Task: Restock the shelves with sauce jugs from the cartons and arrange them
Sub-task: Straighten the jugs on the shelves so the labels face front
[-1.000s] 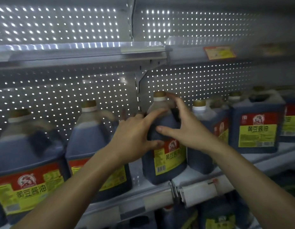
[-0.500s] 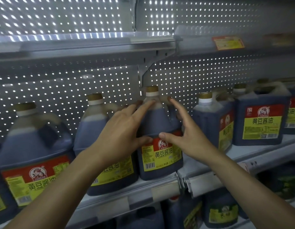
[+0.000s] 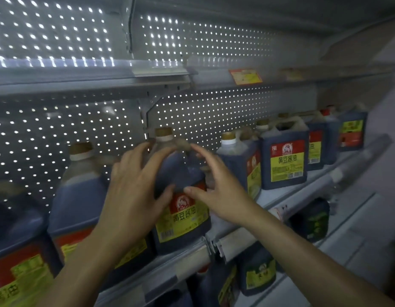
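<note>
Soy sauce jug [image 3: 183, 196] sits right at the front lip of the middle shelf [image 3: 176, 251], squeezed between a jug [image 3: 81, 196] on its left and another [image 3: 238, 160] on its right, barely any gap. Left hand [image 3: 134, 196] and right hand [image 3: 216, 193] flank it with fingers spread; actual contact is too blurry to call. Perforated back panel [image 3: 214, 111] behind, and the upper shelf [image 3: 92, 72] leaves headroom above the caps.

It is dim where I stand; most light reaches me as white dots shining through the perforated back panel [image 3: 205, 111], brightest at upper left. The shelf edge above [image 3: 90, 69] catches streaked glare. My hands and the nearest jugs at lower left [image 3: 19, 251] are smeared with motion blur, their labels hard to read. The right side sinks into grey murk, and straight shelf lines bow toward the frame's edges.
</note>
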`<state>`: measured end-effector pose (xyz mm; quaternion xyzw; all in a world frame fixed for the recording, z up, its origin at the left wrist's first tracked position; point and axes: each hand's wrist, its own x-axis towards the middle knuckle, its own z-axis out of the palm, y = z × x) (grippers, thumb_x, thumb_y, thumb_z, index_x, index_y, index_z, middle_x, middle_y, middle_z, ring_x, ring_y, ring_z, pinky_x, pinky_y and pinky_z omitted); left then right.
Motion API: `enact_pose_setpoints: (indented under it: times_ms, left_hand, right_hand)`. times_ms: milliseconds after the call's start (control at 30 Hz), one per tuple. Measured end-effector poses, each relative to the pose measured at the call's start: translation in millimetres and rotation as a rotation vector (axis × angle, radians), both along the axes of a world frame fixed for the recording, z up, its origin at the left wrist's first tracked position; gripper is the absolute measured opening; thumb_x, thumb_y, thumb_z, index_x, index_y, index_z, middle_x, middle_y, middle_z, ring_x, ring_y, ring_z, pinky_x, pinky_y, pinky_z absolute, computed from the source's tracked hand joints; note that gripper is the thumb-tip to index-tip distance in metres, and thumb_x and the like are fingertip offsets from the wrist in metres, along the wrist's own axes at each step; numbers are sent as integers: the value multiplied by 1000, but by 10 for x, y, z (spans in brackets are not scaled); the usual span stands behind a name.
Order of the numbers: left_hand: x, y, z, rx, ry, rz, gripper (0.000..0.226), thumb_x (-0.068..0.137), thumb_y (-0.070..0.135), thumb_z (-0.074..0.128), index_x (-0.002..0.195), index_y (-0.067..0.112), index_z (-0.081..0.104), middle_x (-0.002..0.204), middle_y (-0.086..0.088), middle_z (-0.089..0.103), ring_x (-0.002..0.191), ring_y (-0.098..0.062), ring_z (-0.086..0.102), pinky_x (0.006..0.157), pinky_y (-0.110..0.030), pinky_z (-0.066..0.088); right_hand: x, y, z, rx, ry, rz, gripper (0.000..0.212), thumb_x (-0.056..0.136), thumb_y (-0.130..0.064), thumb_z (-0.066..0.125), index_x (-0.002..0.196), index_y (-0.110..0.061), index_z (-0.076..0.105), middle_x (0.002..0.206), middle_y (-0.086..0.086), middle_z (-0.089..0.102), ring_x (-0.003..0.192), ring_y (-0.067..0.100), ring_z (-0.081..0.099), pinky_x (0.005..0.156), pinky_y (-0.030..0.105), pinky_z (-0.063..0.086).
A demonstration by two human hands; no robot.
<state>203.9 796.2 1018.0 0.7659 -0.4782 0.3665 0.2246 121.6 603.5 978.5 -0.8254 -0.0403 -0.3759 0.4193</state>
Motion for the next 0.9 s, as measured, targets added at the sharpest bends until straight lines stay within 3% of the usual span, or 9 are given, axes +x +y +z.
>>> enact_pose_setpoints:
  times_ms: [100, 167, 267, 367, 500, 667, 767, 833, 900]
  left_hand:
    - [-154, -221, 31, -100, -69, -109, 65, 78, 17, 75, 140, 23, 54, 141, -6, 49, 131, -30, 48, 105, -47, 41]
    - [-250, -473, 67, -78, -88, -156, 63, 80, 17, 74, 139, 22, 53, 136, -6, 51, 124, -29, 52, 99, -47, 46]
    - [-377, -923, 107, 46, -85, -108, 71, 82, 28, 75, 146, 31, 42, 139, -5, 48, 121, -30, 53, 95, -45, 49]
    - [-387, -1392, 129, 136, -5, -8, 84, 82, 45, 76, 150, 41, 27, 140, -7, 44, 121, -31, 54, 95, -45, 51]
    - [-353, -1829, 84, 105, 138, 90, 82, 77, 52, 78, 146, 38, 35, 123, -8, 45, 105, -35, 59, 86, -44, 54]
    - [-324, -1679, 125, 169, 28, 259, 75, 79, 57, 76, 142, 40, 38, 134, -7, 47, 120, -32, 53, 102, -50, 43]
    - [-334, -1512, 161, 165, 124, 208, 77, 78, 44, 84, 142, 40, 40, 151, -8, 31, 122, -34, 55, 97, -49, 51]
    - [-326, -1429, 162, 178, 128, 169, 78, 79, 41, 84, 142, 43, 39, 150, -4, 33, 122, -31, 55, 92, -42, 53]
    - [-307, -1361, 158, 179, 114, 170, 83, 79, 40, 84, 146, 44, 36, 151, -1, 35, 125, -28, 53, 92, -38, 52]
  right_hand:
    - [-320, -354, 163, -73, -168, -205, 50, 92, -24, 74, 137, -36, 55, 123, -12, 56, 100, 6, 61, 83, 25, 54]
    - [-450, -776, 262, -98, -268, -343, 33, 94, -15, 71, 123, -27, 62, 116, -7, 58, 94, 8, 61, 79, 23, 53]
    - [-405, -1480, 297, -140, -121, -423, 50, 90, -5, 70, 129, -32, 56, 129, -2, 50, 113, 16, 60, 96, 32, 53]
    - [-298, -1888, 301, -117, 149, -158, 83, 92, -7, 73, 155, -42, 32, 158, -5, 32, 144, 20, 40, 110, 44, 49]
    - [-211, -2099, 378, -118, 276, 81, 92, 94, -13, 71, 159, -48, 15, 166, -10, 26, 149, 11, 29, 117, 44, 43]
    - [-167, -2039, 220, -82, 134, 79, 90, 91, -27, 76, 155, -57, 20, 150, -20, 32, 143, 9, 35, 115, 40, 44]
    - [-186, -1871, 69, -112, -4, 12, 87, 86, -38, 77, 150, -62, 24, 133, -19, 31, 132, 10, 39, 105, 34, 49]
    - [-200, -1789, -18, -154, -65, -26, 83, 85, -44, 75, 147, -64, 24, 131, -19, 30, 129, 13, 43, 100, 36, 54]
    - [-188, -1767, -76, -142, -95, 3, 79, 89, -36, 74, 147, -64, 26, 132, -19, 32, 127, 11, 45, 99, 40, 55]
